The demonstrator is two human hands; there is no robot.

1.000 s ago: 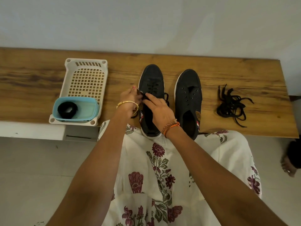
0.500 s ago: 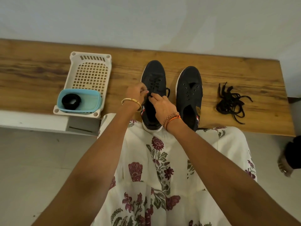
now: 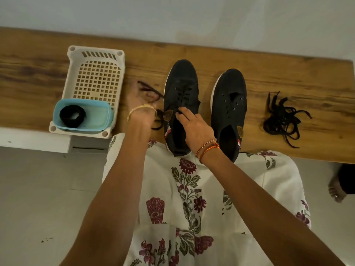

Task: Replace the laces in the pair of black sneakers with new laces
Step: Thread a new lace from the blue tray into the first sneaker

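- At far left of the wooden surface [image 3: 38,73]: white basket [image 3: 96,77] holding a blue tub [image 3: 99,116] with a coiled lace [image 3: 72,115].
- Left hand [image 3: 141,104]: blurred, grip pinching a lace end [image 3: 151,91] beside the left sneaker [image 3: 181,89].
- Right hand [image 3: 194,127]: fingertips pressed on that sneaker's lacing.
- Right sneaker [image 3: 228,100]: unlaced.
- Loose lace pile [image 3: 282,120]: well apart, far right.

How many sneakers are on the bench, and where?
2. The left sneaker, partly laced, lies under the right hand; the right sneaker, unlaced, sits beside it, nearer the loose laces.
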